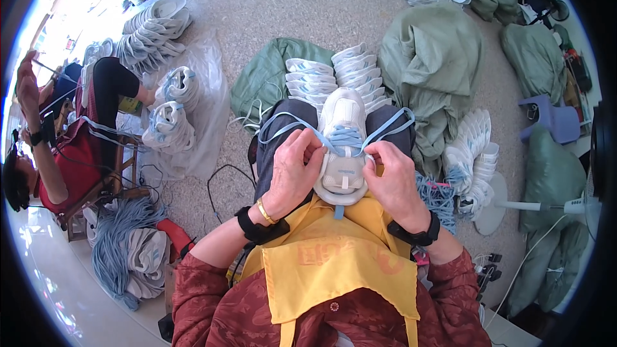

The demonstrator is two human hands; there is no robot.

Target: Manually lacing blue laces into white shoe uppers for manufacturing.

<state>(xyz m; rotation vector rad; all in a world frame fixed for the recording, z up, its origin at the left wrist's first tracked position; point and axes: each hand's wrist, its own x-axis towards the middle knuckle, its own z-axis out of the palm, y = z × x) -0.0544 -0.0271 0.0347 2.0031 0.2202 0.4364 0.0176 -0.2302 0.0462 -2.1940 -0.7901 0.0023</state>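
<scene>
Thumb and fingers pinched nearly closed, left hand (294,170) and right hand (397,178) each seem to grip the blue lace (347,136) beside the white shoe (342,168) on the lap, its rows crossed, the looping ends apparently left to finish.

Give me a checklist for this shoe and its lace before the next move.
1. White shoe toe pointing away from the wearer: ok.
2. Left hand fingertips closed at the blue lace: ok.
3. Right hand fingertips closed at the lace: ok.
4. Lace drawn snug: not ok, slack loops on both sides.
5. Lace tips free: cannot tell.
6. Toe clear of the stacked shoes: cannot tell, they overlap in view.
</scene>
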